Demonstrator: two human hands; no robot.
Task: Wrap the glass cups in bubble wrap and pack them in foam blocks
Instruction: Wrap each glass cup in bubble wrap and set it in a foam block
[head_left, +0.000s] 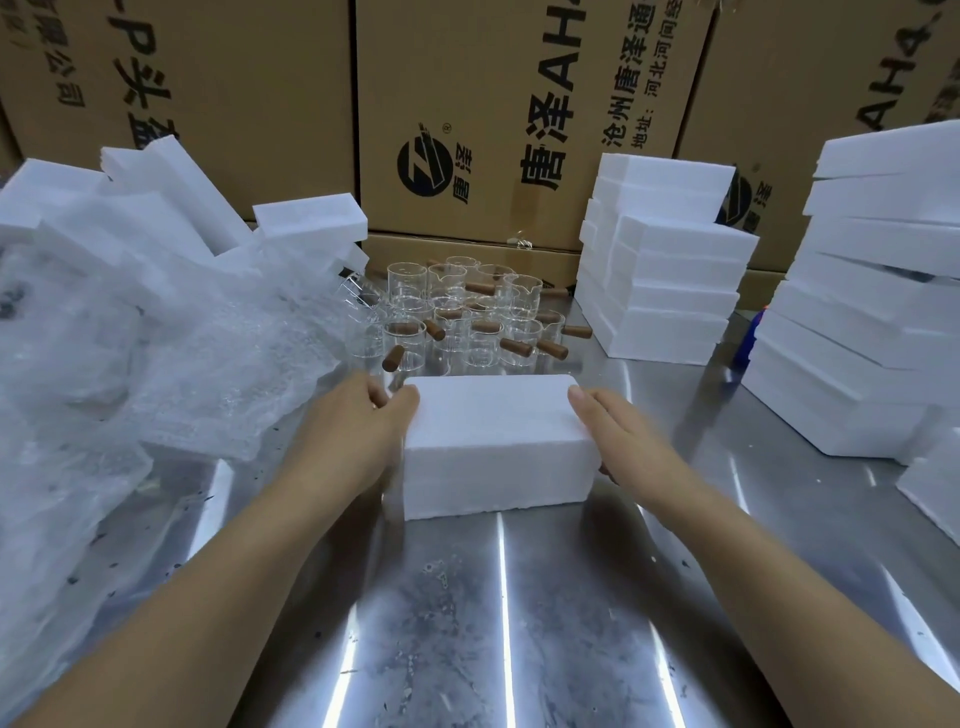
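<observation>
At table (519, 597) centre, left hand (358, 431) fingers curl round foam block (493, 436); right hand (618, 441) fingers flat against it; interior hidden.

A scuffed metal table (498, 634) spread from 6 o'clock, streaked with reflected light. Printed brown cardboard cartons (493, 93) walled the back from 10 to 2 o'clock.

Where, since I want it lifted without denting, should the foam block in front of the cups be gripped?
At its two short ends, from left and right, where the left hand and right hand sit. The foam block lies flat, long side crosswise, and glass cups crowd its far side.
</observation>
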